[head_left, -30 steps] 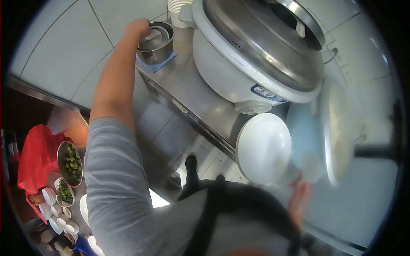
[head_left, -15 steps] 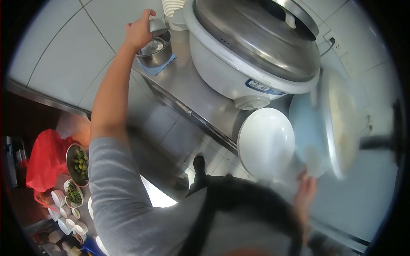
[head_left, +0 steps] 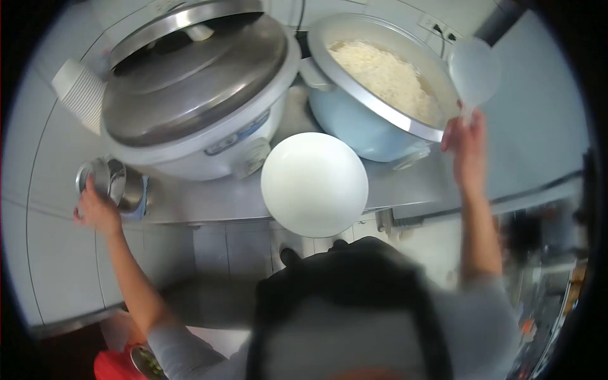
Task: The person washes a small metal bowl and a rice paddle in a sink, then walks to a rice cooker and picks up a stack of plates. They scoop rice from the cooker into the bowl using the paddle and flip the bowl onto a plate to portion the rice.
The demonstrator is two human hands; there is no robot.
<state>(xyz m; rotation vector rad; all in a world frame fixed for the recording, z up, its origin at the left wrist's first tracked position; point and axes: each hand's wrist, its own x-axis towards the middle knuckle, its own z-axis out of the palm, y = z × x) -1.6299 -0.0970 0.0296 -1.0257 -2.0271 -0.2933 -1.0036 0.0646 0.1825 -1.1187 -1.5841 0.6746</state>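
Note:
At the far left my left hand (head_left: 100,212) is closed on a small metal bowl (head_left: 95,174), beside a metal pot (head_left: 132,190) that stands on a blue cloth. My right hand (head_left: 467,142) grips the handle of a translucent rice paddle (head_left: 474,71), raised at the right rim of the open cooker. That light-blue cooker (head_left: 354,120) holds white rice (head_left: 383,73). A white bowl (head_left: 315,185) sits at the front edge of the metal counter (head_left: 240,201), between the two cookers.
A large rice cooker (head_left: 190,82) with a metal lid stands at the left. Stacked white containers (head_left: 79,92) lean beside it. Wall sockets (head_left: 437,26) with plugs are at the upper right. A red bag (head_left: 117,366) lies at the lower left.
The view has swung to the right, bringing the open rice cooker into clear sight. My right hand and the paddle are now raised near its rim. The metal bowl is still in my left hand.

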